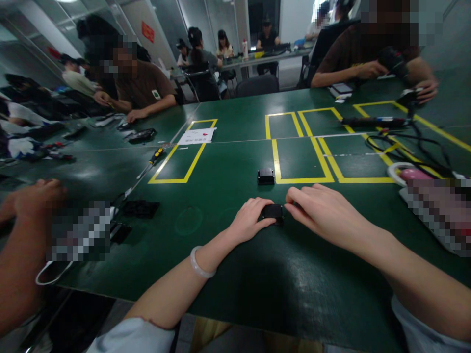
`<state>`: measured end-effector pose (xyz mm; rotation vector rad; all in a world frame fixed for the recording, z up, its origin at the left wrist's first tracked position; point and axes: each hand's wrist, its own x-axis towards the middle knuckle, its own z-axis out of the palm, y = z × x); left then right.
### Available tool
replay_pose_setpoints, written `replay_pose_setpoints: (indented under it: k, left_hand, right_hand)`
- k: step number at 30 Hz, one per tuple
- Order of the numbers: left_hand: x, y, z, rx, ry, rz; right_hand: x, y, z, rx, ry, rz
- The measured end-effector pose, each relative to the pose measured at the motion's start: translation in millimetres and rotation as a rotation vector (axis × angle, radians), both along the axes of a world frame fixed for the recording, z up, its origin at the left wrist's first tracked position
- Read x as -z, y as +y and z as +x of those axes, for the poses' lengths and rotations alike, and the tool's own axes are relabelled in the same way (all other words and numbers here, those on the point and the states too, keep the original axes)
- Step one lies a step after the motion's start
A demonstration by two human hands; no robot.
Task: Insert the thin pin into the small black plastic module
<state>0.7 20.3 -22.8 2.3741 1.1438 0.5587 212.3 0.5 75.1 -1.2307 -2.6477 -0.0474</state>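
Note:
My left hand grips a small black rectangular block by its left end, thumb along the near side and fingers over the far side. The block rests on the green tabletop. Just off its right end is my right hand, thumb and fingertips pinched together; whatever they hold is hidden or too small to name. A similar black block sits a little farther away on the table, apart from both hands.
Yellow tape outlines mark the green table. A yellow-black screwdriver and a paper sheet lie left. Black cables and a pink object are right. A co-worker's arm reaches in at left; other people sit opposite.

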Motion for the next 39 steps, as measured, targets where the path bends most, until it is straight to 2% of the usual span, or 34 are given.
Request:
replay_pose_setpoints:
  k: [4,12,21,27,35,39]
  left_hand:
    - [1.2,0.2,0.1,-0.003,-0.003,0.0]
    - [-2.1,-0.7,0.7,-0.008,0.005,-0.015]
    - [-1.4,-0.5,0.3,-0.004,0.002,-0.009]
    - [-1.1,-0.8,0.2,-0.004,-0.008,-0.01]
    - [0.2,-0.2,-0.3,-0.004,0.002,-0.011]
    - [-0.9,-0.6,-0.1,-0.01,0.008,-0.01]
  right_hand:
    - [2.6,0.8,-0.2,0.018,-0.039,0.017]
    - [2.3,0.1,3.0,-0.017,0.052,-0.08]
    - [1.9,-0.6,-0.3,0.021,-0.015,-0.01]
    - [3.3,-1.1,1.1,0.0,0.056,-0.043]
    - [1.9,-0.8,-0.3,0.02,-0.004,-0.013]
    - [4.3,-0.6,1.1,0.005,0.033,-0.01]
